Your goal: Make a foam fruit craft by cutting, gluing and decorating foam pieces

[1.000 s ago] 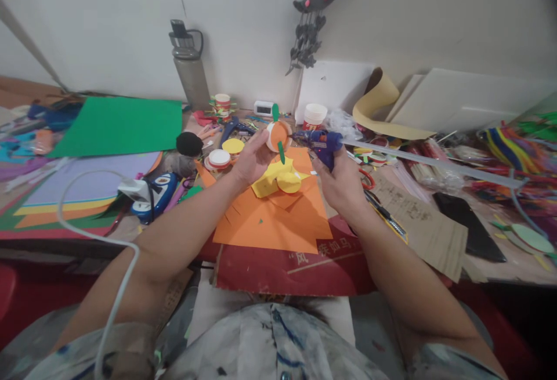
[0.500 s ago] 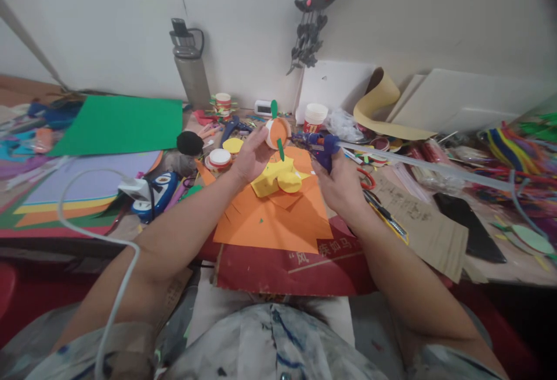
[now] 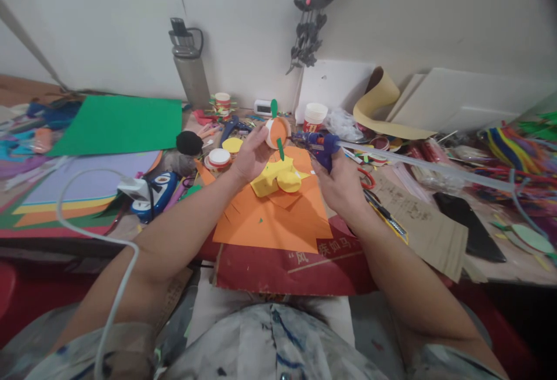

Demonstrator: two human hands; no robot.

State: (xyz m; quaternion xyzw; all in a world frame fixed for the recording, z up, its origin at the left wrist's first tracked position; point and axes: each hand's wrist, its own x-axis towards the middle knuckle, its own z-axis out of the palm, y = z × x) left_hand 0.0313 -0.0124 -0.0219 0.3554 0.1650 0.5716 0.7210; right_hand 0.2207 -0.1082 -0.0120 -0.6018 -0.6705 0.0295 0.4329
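Note:
My left hand [image 3: 251, 156] is closed round a small paper cup [image 3: 277, 131] covered in orange paper, with green leaf strips stuck above and below it. My right hand [image 3: 342, 183] grips a blue hot glue gun [image 3: 322, 147], its nozzle pointing left and touching the cup's orange face. A long clear glue stick [image 3: 426, 166] juts out of the gun to the right. Both hands hover over an orange sheet [image 3: 274, 217] with yellow cut pieces [image 3: 276, 177] lying on it.
Green [image 3: 117, 126], purple and other coloured sheets lie at the left beside a blue-white device [image 3: 154, 190] and a white cable [image 3: 87, 217]. A grey water bottle [image 3: 188, 65] and stacked paper cups [image 3: 314, 115] stand by the wall. Pipe cleaners [image 3: 517, 148], brown card [image 3: 430, 226] and a black phone [image 3: 470, 224] lie at the right.
The glue gun has tilted and shifted slightly left, bringing its nozzle against the orange cup. The left hand has raised the cup a little. Since half a second ago, almost nothing has moved.

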